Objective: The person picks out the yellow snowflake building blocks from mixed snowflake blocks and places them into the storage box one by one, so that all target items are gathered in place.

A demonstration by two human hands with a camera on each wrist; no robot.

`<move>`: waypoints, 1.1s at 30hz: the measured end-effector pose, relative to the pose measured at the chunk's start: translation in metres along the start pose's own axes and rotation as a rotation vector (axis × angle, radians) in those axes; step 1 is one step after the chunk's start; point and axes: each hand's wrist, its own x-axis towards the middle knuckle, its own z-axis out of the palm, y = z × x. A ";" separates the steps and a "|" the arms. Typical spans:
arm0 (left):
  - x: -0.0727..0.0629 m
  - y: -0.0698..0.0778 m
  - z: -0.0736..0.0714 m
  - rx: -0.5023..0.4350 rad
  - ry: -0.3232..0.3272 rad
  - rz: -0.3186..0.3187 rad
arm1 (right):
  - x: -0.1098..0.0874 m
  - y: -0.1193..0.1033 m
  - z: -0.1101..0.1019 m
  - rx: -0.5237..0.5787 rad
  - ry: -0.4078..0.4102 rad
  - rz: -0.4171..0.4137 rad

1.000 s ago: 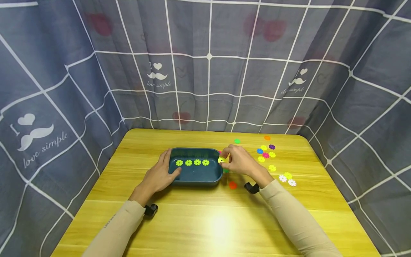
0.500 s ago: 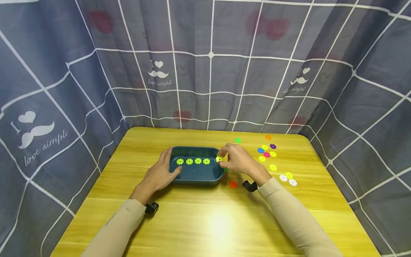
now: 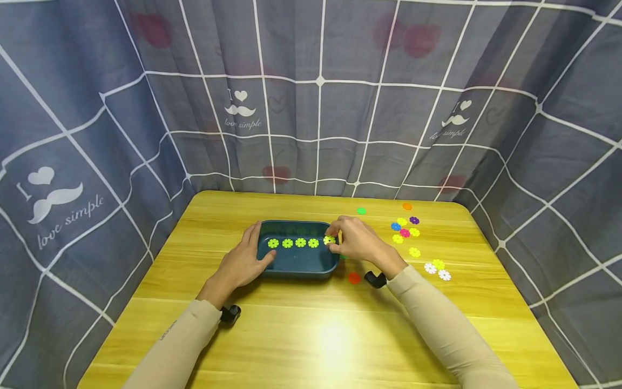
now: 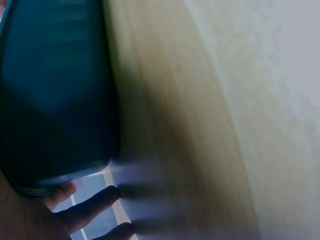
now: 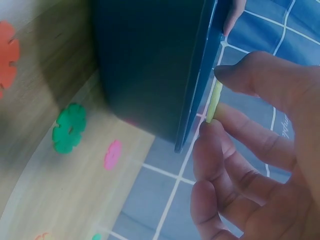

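A dark blue-green plastic tray (image 3: 297,263) sits on the table. Lined up inside it are several yellow-green notched flower-shaped discs (image 3: 301,242). My left hand (image 3: 239,263) rests at the tray's left end, thumb over the front corner and fingers stretched along the side; the left wrist view shows those fingers (image 4: 92,206) extended past the tray's end. Between thumb and fingertips my right hand (image 3: 357,239) pinches another yellow disc (image 5: 214,102), held edge-on in the right wrist view. In the head view this disc overlaps the tray's right end.
Right of the tray lie loose flower discs, among them a pink one (image 3: 405,233), a blue one (image 3: 396,226) and a white one (image 3: 444,275). A red-orange disc (image 3: 354,278) and a green disc (image 5: 69,128) are near the tray. Grey checked curtains (image 3: 291,108) surround the wooden table (image 3: 272,335).
My right hand has shifted slightly left with the pinched yellow disc, bringing it over the tray's right end. My left hand stays at the tray's left end. The head view has shifted slightly.
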 end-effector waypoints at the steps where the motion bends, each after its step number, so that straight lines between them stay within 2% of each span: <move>1: 0.000 0.000 0.000 0.000 0.000 0.000 | 0.000 0.000 0.000 -0.003 -0.002 0.001; 33: -0.001 0.001 0.000 -0.012 0.003 -0.005 | 0.007 -0.005 0.013 -0.013 -0.036 0.005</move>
